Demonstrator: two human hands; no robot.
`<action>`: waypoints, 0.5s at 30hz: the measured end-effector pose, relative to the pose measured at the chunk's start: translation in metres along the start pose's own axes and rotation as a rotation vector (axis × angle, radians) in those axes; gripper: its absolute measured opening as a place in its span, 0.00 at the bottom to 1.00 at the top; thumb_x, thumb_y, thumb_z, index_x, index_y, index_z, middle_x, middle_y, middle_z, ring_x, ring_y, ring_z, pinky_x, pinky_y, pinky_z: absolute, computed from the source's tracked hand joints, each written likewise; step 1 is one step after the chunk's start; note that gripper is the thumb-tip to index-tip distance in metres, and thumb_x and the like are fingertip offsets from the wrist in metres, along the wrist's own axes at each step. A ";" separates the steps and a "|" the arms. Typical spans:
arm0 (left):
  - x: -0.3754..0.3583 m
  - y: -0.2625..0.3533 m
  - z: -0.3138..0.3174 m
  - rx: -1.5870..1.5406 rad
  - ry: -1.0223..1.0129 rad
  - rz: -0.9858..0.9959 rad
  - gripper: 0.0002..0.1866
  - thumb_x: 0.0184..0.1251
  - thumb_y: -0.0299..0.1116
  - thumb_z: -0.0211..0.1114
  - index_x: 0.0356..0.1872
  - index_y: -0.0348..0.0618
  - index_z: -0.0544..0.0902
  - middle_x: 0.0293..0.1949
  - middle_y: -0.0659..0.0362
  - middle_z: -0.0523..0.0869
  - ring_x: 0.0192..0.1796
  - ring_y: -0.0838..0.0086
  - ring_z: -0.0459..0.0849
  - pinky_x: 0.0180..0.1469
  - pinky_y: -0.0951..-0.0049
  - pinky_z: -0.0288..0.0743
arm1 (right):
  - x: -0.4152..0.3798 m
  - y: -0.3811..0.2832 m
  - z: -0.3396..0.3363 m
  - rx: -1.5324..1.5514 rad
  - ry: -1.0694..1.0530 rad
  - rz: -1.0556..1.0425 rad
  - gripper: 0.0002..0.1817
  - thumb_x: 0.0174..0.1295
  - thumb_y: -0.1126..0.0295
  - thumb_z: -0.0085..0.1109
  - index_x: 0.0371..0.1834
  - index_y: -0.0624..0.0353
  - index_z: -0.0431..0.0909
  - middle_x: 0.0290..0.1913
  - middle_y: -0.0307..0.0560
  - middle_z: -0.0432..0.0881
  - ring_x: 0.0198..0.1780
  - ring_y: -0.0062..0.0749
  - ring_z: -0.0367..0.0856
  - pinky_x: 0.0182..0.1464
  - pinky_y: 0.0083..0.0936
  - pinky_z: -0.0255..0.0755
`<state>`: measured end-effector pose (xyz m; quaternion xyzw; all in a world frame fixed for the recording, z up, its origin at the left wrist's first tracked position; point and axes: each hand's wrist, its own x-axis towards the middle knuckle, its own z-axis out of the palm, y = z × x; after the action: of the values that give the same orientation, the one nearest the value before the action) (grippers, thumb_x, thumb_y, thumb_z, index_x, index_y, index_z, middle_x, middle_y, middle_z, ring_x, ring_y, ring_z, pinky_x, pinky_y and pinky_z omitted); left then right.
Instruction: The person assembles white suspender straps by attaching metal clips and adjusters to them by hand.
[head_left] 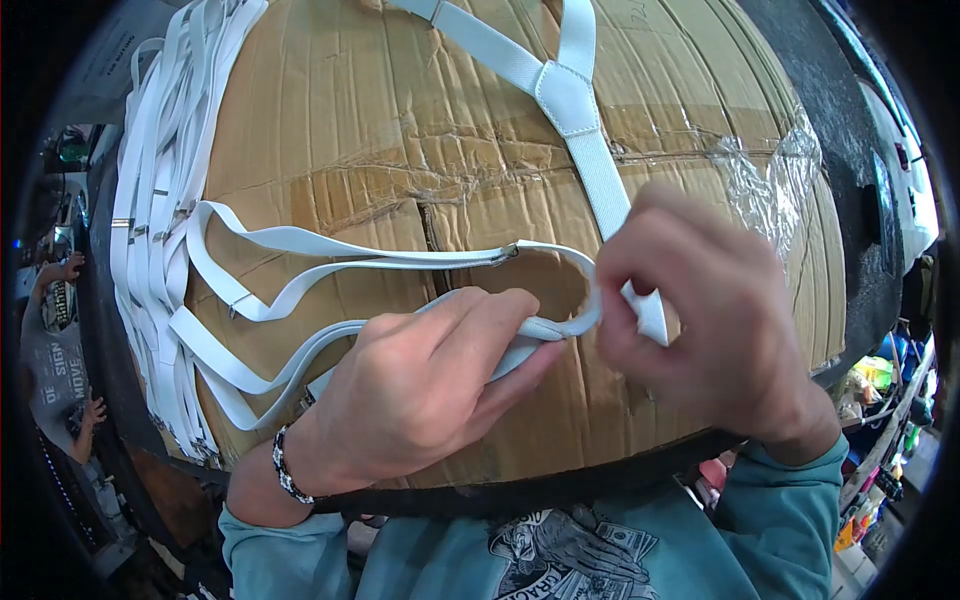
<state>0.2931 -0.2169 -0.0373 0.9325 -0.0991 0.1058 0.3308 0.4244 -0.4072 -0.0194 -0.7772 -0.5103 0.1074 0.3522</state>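
My left hand (430,370) is closed, with thumb and fingers pinching a white elastic suspender strap (380,259). From this pinch the strap bends into a loop and runs left through a small metal buckle (508,252). My right hand (700,300), blurred by motion, is curled with its fingertips against the right side of that loop. What it pinches, if anything, cannot be made out. Another strap comes down behind the right hand from a stitched white Y-shaped joining patch (568,98). A white strap end (648,315) shows between the curled fingers.
A bundle of white suspenders (160,220) with metal fittings lies along the left side. Beneath everything is a creased cardboard sheet (330,120) with clear tape (780,180) on its right. At far left, another person's hands (92,412) show. Colourful items (880,375) are at lower right.
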 end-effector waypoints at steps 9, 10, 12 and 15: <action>0.001 -0.003 -0.001 -0.016 -0.010 -0.015 0.16 0.60 0.27 0.83 0.46 0.34 0.87 0.32 0.55 0.90 0.28 0.73 0.91 0.30 0.75 0.85 | -0.002 0.011 -0.019 0.412 0.028 0.167 0.10 0.67 0.74 0.70 0.47 0.70 0.85 0.40 0.47 0.87 0.32 0.25 0.89 0.29 0.17 0.78; 0.001 -0.003 -0.001 -0.021 -0.006 -0.019 0.16 0.60 0.27 0.83 0.46 0.34 0.87 0.32 0.55 0.90 0.28 0.73 0.91 0.30 0.75 0.84 | -0.002 0.005 -0.023 0.354 -0.027 0.193 0.11 0.67 0.72 0.71 0.46 0.70 0.86 0.37 0.47 0.87 0.31 0.24 0.88 0.29 0.18 0.78; 0.002 -0.002 -0.002 -0.010 -0.023 -0.017 0.16 0.60 0.27 0.83 0.45 0.34 0.87 0.32 0.55 0.90 0.28 0.72 0.90 0.29 0.75 0.83 | -0.002 0.008 -0.018 0.331 -0.074 0.156 0.12 0.65 0.69 0.74 0.43 0.68 0.87 0.33 0.46 0.87 0.29 0.24 0.88 0.29 0.19 0.77; 0.002 -0.002 -0.003 -0.013 -0.039 -0.027 0.16 0.60 0.27 0.83 0.45 0.34 0.87 0.32 0.56 0.89 0.27 0.72 0.89 0.29 0.74 0.82 | 0.000 0.012 -0.010 0.376 -0.131 0.114 0.11 0.64 0.68 0.75 0.39 0.66 0.89 0.30 0.46 0.88 0.29 0.24 0.89 0.29 0.20 0.77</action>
<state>0.2952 -0.2137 -0.0353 0.9334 -0.0935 0.0823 0.3364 0.4382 -0.4146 -0.0194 -0.7167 -0.4585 0.2707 0.4503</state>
